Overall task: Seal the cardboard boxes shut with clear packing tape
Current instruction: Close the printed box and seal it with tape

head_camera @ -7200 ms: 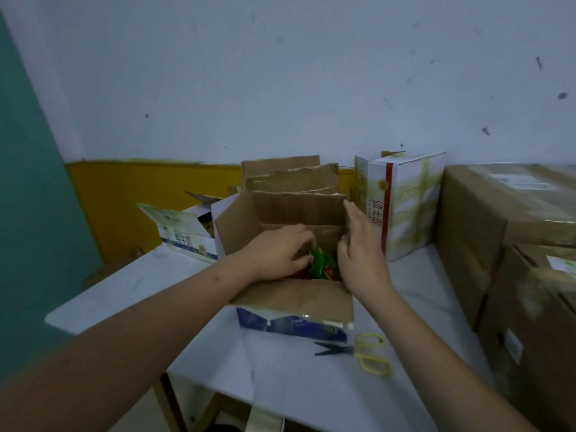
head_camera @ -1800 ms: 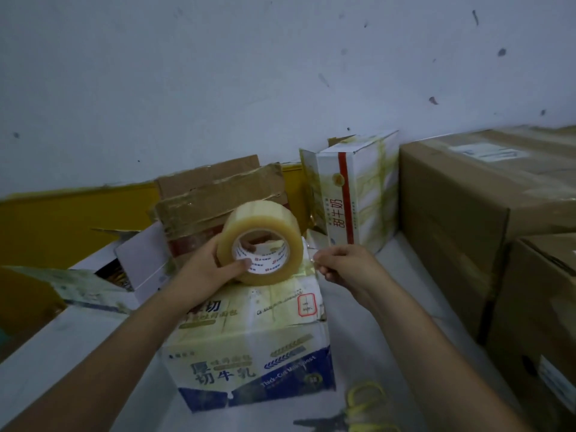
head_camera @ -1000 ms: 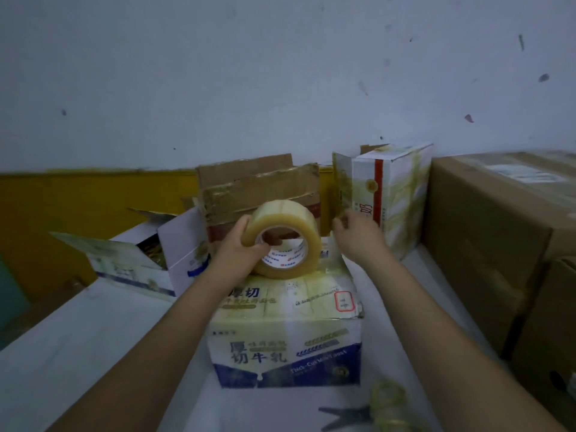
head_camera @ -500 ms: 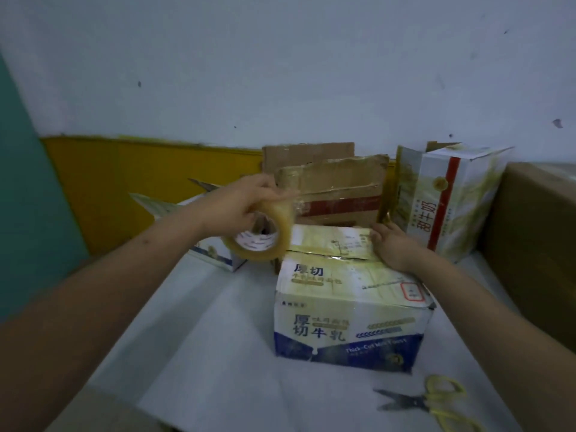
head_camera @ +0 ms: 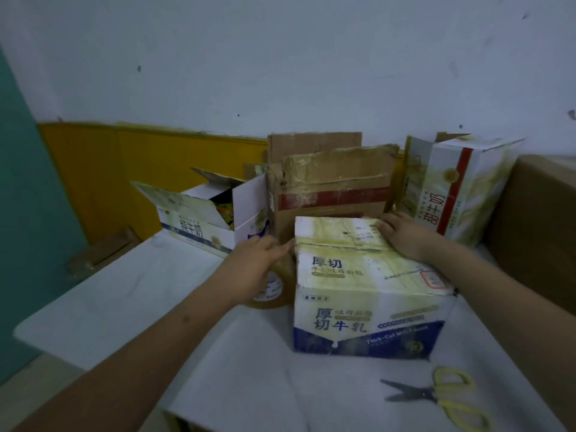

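Pale white wall (head_camera: 280, 57) with small dark specks, mustard-yellow band (head_camera: 140, 163) along its base, teal wall (head_camera: 28, 229) at left, white table (head_camera: 109, 307) with rounded corner, strip of tan floor (head_camera: 28, 388) lower left, dim flat light

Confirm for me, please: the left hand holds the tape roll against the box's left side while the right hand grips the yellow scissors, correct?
Not quite. In the head view the right hand presses flat on the box top; the yellow scissors lie untouched on the table. The left hand does hold the tape roll there.
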Motion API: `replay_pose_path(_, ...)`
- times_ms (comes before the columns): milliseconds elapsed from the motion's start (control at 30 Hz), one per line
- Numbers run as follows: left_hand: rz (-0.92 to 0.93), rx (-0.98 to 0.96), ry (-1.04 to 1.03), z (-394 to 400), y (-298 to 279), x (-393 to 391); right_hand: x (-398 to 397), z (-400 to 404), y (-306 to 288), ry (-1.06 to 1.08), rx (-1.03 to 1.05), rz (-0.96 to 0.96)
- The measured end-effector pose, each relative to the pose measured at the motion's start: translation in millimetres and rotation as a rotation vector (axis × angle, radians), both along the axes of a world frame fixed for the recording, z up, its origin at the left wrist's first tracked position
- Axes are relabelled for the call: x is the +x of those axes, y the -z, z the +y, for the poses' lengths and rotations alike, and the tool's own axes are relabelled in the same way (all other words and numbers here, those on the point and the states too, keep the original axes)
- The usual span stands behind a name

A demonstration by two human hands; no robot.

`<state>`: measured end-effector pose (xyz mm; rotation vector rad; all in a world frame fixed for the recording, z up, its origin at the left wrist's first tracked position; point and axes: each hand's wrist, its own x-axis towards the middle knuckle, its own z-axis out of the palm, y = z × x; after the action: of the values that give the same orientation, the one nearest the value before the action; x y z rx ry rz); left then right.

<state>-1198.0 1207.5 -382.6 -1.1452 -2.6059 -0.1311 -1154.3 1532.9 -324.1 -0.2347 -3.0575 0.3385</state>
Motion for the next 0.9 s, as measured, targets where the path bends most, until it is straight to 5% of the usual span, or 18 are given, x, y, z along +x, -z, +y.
replay_pose_path(167,-0.021,-0.083,-0.079,54.3,-4.3,45.6,18.1,26.8,-22.8,0.029,0.273,-0.044)
replay_pose_path(267,-0.287,0.02,-0.037,68.7,-15.0,60.3,47.0,20.8,-37.6,0.013,0.329,0.101)
replay_pose_path(333,-0.308,0.191,0.001,70.3,-23.1,65.2,85.8,8.7,-30.7,0.027,0.211,0.374)
replay_pose_path(400,-0.12,0.506,0.039,72.9,-26.4,78.0,135.7,-8.0,-12.6,0.106,0.095,0.644)
replay_pose_path(467,-0.013,0.747,0.146,84.4,-26.4,97.7,177.3,-20.1,13.7,0.164,0.035,0.724)
replay_pose_path(667,0.1,0.729,0.461,118.1,-10.0,145.9,211.4,1.4,104.2,-0.08,0.019,0.027)
replay_pose_path(900,-0.057,0.886,0.359,86.6,10.9,138.1,230.5,7.5,112.5,-0.047,-0.072,0.064)
